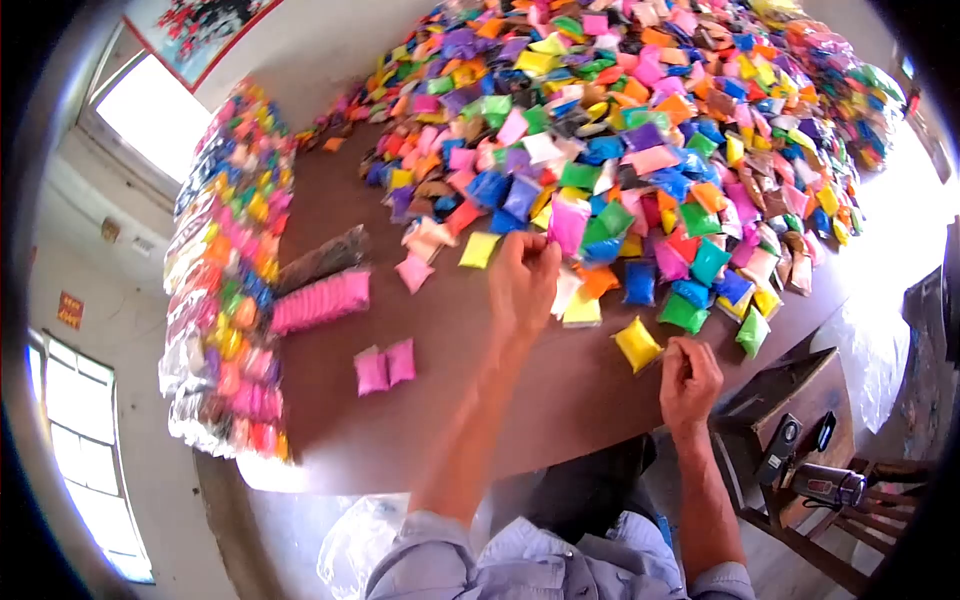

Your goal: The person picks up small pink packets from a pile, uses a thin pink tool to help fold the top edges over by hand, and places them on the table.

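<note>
My left hand (pixel 525 278) reaches over the table and pinches a small pink packet (pixel 568 226) at the near edge of a large heap of coloured packets (pixel 600 150). Just left of that hand a flat yellow packet (pixel 479 250) lies by itself. My right hand (pixel 690 378) is curled closed near the table's front edge, with nothing showing in its fingers. Close beside its knuckles rests a plump yellow packet (pixel 638 345). A green packet (pixel 752 332) sits farther right. Two pink-purple packets (pixel 385 367) lie side by side, left of my left forearm.
Along the table's (pixel 480 390) left side runs a tall stack of bagged packets (pixel 230 270). Against it lie a row of pink packets (pixel 322 301) and a dark row (pixel 325 258). At right, a wooden stool (pixel 830 385) holds dark tools. Clear plastic (pixel 360 545) hangs below the front edge.
</note>
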`<state>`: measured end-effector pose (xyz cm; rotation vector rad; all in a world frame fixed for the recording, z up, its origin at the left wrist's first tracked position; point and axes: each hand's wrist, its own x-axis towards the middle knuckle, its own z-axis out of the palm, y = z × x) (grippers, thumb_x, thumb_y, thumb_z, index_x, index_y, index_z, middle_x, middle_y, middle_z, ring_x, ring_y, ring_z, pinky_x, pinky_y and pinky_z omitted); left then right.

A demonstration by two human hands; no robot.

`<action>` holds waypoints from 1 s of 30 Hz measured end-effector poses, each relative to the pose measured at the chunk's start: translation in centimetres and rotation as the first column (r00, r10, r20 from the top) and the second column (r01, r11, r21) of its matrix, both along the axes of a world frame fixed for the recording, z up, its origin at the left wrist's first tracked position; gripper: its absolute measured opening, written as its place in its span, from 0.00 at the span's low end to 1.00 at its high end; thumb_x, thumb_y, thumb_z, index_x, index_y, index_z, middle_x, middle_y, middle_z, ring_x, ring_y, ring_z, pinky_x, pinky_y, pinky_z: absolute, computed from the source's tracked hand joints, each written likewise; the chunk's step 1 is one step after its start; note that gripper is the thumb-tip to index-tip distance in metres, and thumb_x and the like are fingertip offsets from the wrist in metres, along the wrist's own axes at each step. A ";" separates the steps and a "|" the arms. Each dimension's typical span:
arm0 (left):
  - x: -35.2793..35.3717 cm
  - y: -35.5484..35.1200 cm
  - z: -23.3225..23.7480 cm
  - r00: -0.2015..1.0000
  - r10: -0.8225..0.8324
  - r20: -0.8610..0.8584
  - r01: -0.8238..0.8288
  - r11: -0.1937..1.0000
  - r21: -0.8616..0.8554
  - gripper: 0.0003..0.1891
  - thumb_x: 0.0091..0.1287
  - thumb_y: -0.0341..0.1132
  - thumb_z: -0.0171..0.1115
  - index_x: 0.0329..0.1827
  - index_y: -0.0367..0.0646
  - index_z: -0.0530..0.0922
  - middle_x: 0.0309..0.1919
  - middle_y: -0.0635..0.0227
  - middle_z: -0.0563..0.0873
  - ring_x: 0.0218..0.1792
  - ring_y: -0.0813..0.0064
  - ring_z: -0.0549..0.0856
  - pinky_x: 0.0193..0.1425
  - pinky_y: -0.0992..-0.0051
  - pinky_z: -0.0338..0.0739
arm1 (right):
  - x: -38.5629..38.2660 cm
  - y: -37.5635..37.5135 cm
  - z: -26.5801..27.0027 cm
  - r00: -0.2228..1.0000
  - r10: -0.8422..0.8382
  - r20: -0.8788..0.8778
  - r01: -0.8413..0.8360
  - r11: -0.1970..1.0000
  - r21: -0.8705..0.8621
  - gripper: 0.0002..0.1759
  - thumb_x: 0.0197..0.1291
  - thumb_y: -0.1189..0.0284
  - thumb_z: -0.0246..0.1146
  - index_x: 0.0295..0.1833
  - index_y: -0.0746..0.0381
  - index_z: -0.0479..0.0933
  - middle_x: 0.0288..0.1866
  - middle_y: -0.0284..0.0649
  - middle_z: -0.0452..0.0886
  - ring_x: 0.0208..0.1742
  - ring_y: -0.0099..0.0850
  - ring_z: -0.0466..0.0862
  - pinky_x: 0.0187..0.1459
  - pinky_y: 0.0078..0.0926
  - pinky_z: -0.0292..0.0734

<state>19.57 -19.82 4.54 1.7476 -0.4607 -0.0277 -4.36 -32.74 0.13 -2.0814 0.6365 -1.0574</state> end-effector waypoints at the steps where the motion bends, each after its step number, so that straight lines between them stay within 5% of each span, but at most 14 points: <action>1: -2.0 1.8 0.1 1.000 0.018 0.003 -0.018 1.000 0.003 0.10 0.75 0.33 0.73 0.46 0.35 0.83 0.29 0.63 0.88 0.30 0.73 0.86 0.37 0.69 0.82 | 0.1 0.0 -0.2 1.000 -0.004 0.028 0.005 1.000 -0.027 0.04 0.71 0.81 0.68 0.48 0.68 0.86 0.34 0.43 0.83 0.28 0.31 0.80 0.32 0.29 0.74; 3: -6.7 5.6 0.6 1.000 0.001 0.015 -0.001 1.000 -0.024 0.08 0.77 0.33 0.71 0.45 0.36 0.83 0.28 0.69 0.88 0.29 0.83 0.85 0.35 0.76 0.79 | 0.0 0.0 -0.6 0.998 0.010 0.064 -0.006 0.999 -0.053 0.04 0.71 0.81 0.68 0.48 0.68 0.86 0.34 0.42 0.83 0.28 0.29 0.79 0.32 0.28 0.73; 11: -16.6 15.8 -2.3 0.943 0.138 -0.304 -0.171 0.981 -0.085 0.08 0.78 0.30 0.70 0.47 0.33 0.83 0.33 0.66 0.90 0.32 0.80 0.89 0.39 0.76 0.83 | -0.5 -0.1 -2.5 0.998 0.005 0.062 -0.007 1.000 0.028 0.05 0.75 0.77 0.68 0.50 0.65 0.88 0.35 0.34 0.84 0.30 0.20 0.77 0.32 0.22 0.71; 14: -17.7 17.0 -2.3 0.904 0.080 -0.419 -0.187 0.957 -0.221 0.08 0.79 0.30 0.70 0.49 0.31 0.84 0.36 0.61 0.92 0.33 0.77 0.89 0.39 0.75 0.86 | -0.1 1.7 -3.2 0.983 0.035 0.181 -0.070 0.979 0.190 0.07 0.76 0.73 0.69 0.53 0.64 0.89 0.36 0.31 0.85 0.32 0.17 0.77 0.33 0.20 0.72; 16: -18.6 17.6 -2.2 0.884 0.040 -0.466 -0.173 0.954 -0.246 0.10 0.80 0.33 0.71 0.49 0.31 0.84 0.37 0.59 0.93 0.35 0.75 0.90 0.41 0.74 0.88 | -0.1 5.2 -1.5 0.980 0.173 0.094 -0.190 0.958 0.213 0.10 0.77 0.69 0.70 0.54 0.65 0.89 0.36 0.32 0.86 0.33 0.18 0.79 0.35 0.21 0.75; 18: -19.2 17.6 -2.0 0.864 0.041 -0.502 -0.175 0.959 -0.222 0.09 0.80 0.33 0.71 0.49 0.34 0.85 0.37 0.62 0.92 0.35 0.77 0.89 0.42 0.74 0.88 | 0.4 8.9 0.8 0.939 0.343 0.024 -0.313 0.824 0.472 0.13 0.80 0.66 0.69 0.56 0.65 0.87 0.37 0.27 0.85 0.38 0.15 0.80 0.37 0.19 0.76; 23: -19.8 18.0 -3.0 0.855 0.083 -0.511 -0.197 0.965 -0.173 0.08 0.79 0.33 0.72 0.48 0.37 0.86 0.37 0.70 0.90 0.36 0.80 0.88 0.41 0.76 0.87 | 2.1 13.3 0.5 0.813 0.580 0.042 -0.455 0.589 0.668 0.16 0.79 0.63 0.69 0.51 0.69 0.86 0.38 0.30 0.86 0.38 0.15 0.80 0.37 0.21 0.76; 27: -20.3 18.0 -3.2 0.842 0.071 -0.534 -0.222 0.949 -0.224 0.07 0.80 0.34 0.73 0.47 0.40 0.86 0.36 0.72 0.89 0.35 0.81 0.88 0.41 0.76 0.87 | 2.2 13.6 0.8 0.829 0.552 0.089 -0.423 0.517 0.744 0.16 0.75 0.65 0.73 0.51 0.71 0.87 0.37 0.34 0.89 0.40 0.19 0.85 0.42 0.24 0.82; 28: -20.4 17.7 -2.8 0.842 0.066 -0.535 -0.214 0.952 -0.220 0.07 0.80 0.34 0.73 0.47 0.40 0.85 0.35 0.72 0.89 0.35 0.81 0.88 0.42 0.76 0.87 | 2.3 13.7 0.6 0.853 0.511 0.103 -0.405 0.525 0.748 0.13 0.75 0.66 0.73 0.48 0.67 0.87 0.32 0.30 0.85 0.26 0.16 0.78 0.26 0.20 0.70; 30: -20.6 17.5 -2.9 0.842 0.064 -0.536 -0.209 0.954 -0.213 0.07 0.80 0.34 0.73 0.46 0.40 0.85 0.35 0.72 0.89 0.35 0.81 0.88 0.42 0.76 0.87 | 2.5 13.7 0.6 0.866 0.483 0.126 -0.384 0.484 0.786 0.12 0.75 0.66 0.73 0.47 0.66 0.87 0.31 0.30 0.84 0.24 0.16 0.76 0.25 0.20 0.68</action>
